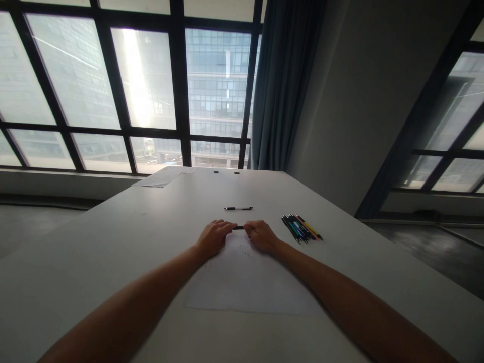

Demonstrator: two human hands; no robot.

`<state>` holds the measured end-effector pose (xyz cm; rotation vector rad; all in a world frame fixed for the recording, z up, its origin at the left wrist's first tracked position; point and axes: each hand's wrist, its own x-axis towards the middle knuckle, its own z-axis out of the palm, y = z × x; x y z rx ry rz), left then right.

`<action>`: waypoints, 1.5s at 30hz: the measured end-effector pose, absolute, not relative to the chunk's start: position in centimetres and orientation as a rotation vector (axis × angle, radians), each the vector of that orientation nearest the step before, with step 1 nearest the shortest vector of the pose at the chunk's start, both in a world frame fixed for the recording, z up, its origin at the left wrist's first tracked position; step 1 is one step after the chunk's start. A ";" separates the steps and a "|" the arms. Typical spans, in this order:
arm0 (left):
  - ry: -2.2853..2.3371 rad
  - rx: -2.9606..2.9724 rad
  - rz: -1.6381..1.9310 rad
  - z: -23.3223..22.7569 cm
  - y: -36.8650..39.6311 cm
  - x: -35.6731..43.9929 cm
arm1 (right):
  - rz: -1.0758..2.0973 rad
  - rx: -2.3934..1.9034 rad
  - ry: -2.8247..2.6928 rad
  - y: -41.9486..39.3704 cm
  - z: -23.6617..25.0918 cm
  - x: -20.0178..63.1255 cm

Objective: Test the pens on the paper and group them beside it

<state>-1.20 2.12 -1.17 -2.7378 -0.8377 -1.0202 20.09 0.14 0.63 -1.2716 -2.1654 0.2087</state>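
Between my two hands lies a short dark pen [238, 228], level, at the far edge of a white paper sheet [251, 287]. My left hand [216, 236] has its fingers closed at the pen's left end. At the other end my right hand [260, 235] grips it with curled fingers. Small faint marks show on the paper below the hands. Just beyond them a black and white pen [238, 208] rests on the table. The hands cover both ends of the held pen.
Several pens and coloured pencils [301, 228] lie in a bundle to the right on the white table [94, 282]. Papers [161, 177] lie at the far left corner. Two dark round holes are near the far edge. Windows and a blue curtain [278, 85] stand behind.
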 end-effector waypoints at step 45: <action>-1.195 -2.808 -0.820 0.0 0.9 -1.0 | -0.779 -0.947 -2.319 -1.1 1.8 19.9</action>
